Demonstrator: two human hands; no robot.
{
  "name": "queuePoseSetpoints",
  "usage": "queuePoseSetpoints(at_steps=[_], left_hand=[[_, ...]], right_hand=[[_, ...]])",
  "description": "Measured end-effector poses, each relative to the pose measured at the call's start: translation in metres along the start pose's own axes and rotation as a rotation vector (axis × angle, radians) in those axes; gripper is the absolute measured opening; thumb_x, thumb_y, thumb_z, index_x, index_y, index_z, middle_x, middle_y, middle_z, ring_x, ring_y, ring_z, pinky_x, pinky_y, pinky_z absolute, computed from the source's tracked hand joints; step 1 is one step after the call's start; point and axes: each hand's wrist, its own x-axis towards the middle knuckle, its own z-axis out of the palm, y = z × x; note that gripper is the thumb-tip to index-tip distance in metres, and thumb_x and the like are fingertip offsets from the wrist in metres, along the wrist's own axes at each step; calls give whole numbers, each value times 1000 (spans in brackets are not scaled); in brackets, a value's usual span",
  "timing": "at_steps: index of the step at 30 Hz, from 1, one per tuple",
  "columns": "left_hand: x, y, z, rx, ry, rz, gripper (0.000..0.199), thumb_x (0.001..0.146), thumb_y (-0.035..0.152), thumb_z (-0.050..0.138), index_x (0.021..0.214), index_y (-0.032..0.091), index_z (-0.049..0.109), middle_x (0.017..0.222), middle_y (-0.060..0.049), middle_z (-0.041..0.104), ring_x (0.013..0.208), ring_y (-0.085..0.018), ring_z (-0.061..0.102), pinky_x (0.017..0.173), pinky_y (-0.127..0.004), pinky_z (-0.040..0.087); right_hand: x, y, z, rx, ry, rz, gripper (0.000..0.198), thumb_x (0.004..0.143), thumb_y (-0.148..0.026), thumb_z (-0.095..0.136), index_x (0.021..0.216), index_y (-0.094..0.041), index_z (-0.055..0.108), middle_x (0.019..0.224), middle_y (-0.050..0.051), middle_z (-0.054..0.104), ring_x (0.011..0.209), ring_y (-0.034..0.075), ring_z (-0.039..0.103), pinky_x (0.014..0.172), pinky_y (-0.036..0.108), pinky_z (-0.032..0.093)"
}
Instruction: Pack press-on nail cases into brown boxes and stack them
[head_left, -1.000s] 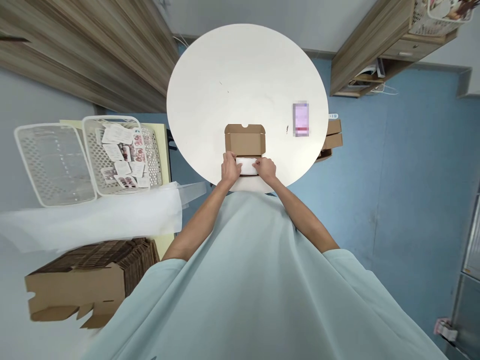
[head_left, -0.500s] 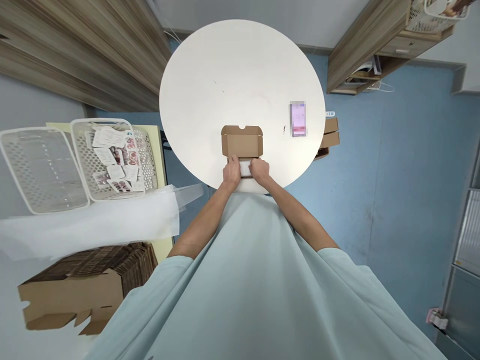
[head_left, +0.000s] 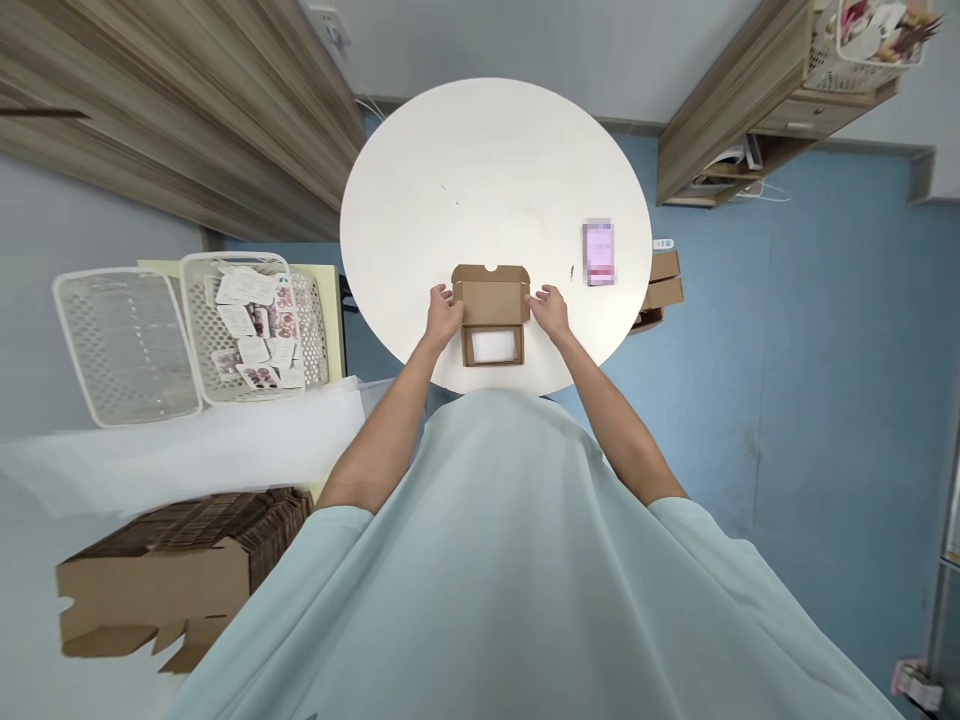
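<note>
A small brown cardboard box [head_left: 467, 347] rests near the front edge of the table with its lid [head_left: 491, 300] raised and folded back. Inside lies a white wrapped item [head_left: 493, 346]; what it is cannot be made out. My left hand [head_left: 444, 315] is at the lid's left side, thumb at the edge and fingers apart. At the lid's right side is my right hand [head_left: 550, 312], its fingers likewise spread and the tips touching or very near the edge. Neither hand is wrapped round anything.
A phone [head_left: 598, 252] lies on the round white table [head_left: 495, 150]. To the left stand a white basket [head_left: 311, 320] of packets and cards, white sheeting [head_left: 225, 435] and stacked flat cartons [head_left: 157, 590]. Brown boxes [head_left: 664, 280] sit beyond the table's right edge.
Both hands have left the inside of the box and moved outward and forward to the lid's sides. The white item now shows fully. The view has shifted slightly.
</note>
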Motion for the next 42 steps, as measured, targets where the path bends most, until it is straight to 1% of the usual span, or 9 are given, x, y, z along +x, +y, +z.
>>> queuePoseSetpoints(at_steps=[3,7,11,15,19,26,33,38,42], left_hand=[[-1,5,2,-31,-38,-3,80,91,14,65,167,18,39,165,-22,56,146,-31,63,122,-48,54],[-5,9,-1,-26,-48,22,94,89,15,70,175,19,34,166,-23,55,145,-34,64,120,-50,57],[-3,12,-6,-61,-50,101,102,86,15,73,178,23,29,168,-22,54,143,-34,66,118,-53,58],[-7,10,-7,-65,-92,191,105,87,20,79,178,25,28,173,-22,48,148,-36,60,118,-52,57],[-20,-1,-1,-70,-81,239,99,89,23,81,176,25,34,173,-22,46,151,-36,58,122,-50,55],[-49,-46,11,39,-48,399,90,88,24,80,170,18,44,173,-24,44,151,-38,60,127,-53,53],[-86,-72,10,208,-32,447,87,94,32,79,172,20,44,177,-21,45,168,-37,42,138,-53,39],[-110,-73,1,307,-6,493,74,101,31,69,171,20,48,175,-16,53,166,-33,46,140,-53,36],[-121,-71,0,345,6,450,56,104,26,62,159,20,64,166,-12,64,157,-30,57,136,-49,43]], right_hand=[[7,-1,7,42,-69,1,58,102,-27,70,157,-14,57,155,21,71,133,28,77,119,45,60],[9,-3,8,18,-88,-44,64,102,-29,72,162,-14,54,157,21,70,132,29,78,119,46,60],[8,-8,0,2,-105,-146,70,105,-36,70,169,-21,47,160,17,68,129,30,78,118,49,61],[-5,-13,-8,-34,-110,-256,71,107,-42,66,172,-23,43,164,17,65,134,29,75,122,50,58],[-26,-3,-10,-72,-118,-347,70,109,-44,62,172,-22,43,166,17,62,142,30,70,127,49,54],[-54,46,-2,-142,-132,-468,73,103,-31,59,174,-23,43,164,17,62,149,36,63,125,58,55],[-82,69,-4,-276,-152,-495,73,106,-31,56,177,-22,38,173,18,54,158,35,54,124,58,56],[-100,73,-6,-356,-105,-441,65,112,-39,54,173,-19,42,171,19,57,158,36,57,129,59,51],[-110,70,-7,-468,-145,-345,53,115,-36,50,166,-20,52,153,17,73,136,37,73,115,54,59]])
